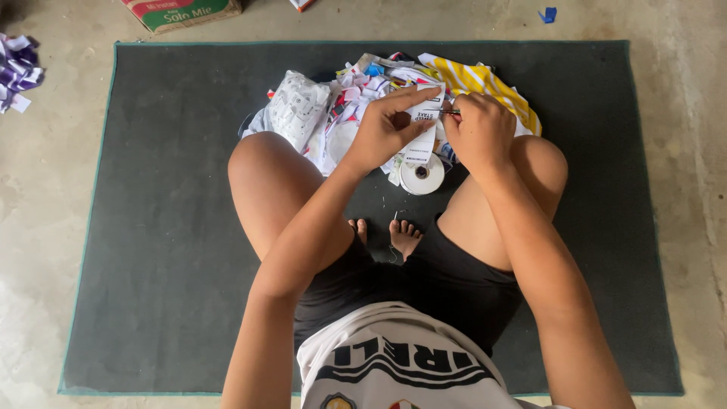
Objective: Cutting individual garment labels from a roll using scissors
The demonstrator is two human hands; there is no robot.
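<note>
A: Currently, seated cross-legged on the dark mat (151, 227), bare feet (401, 235) just ahead of the lap. Step in hand, by my reading: trimming or picking at a label

B: Hand states?

A: Left hand (386, 129) pinches a white printed label strip (424, 129), forefinger stretched along its top edge. Right hand (481, 132) is curled closed round a thin metal tool (448, 111); only the tip shows, touching the strip. Scissors or needle, cannot tell

B: Strip's look and place?

A: White, dark print, hanging limp between both hands above the knees. Directly below it, a white ribbon roll (422, 176) lies flat on the mat

B: Next move calls for?

A: Probably a steady strip and a fine tool tip

B: Further out?

A: Heap of fabric scraps (341, 106), a yellow striped cloth (485, 83), then a cardboard box (182, 11) on the concrete floor (45, 189)
</note>
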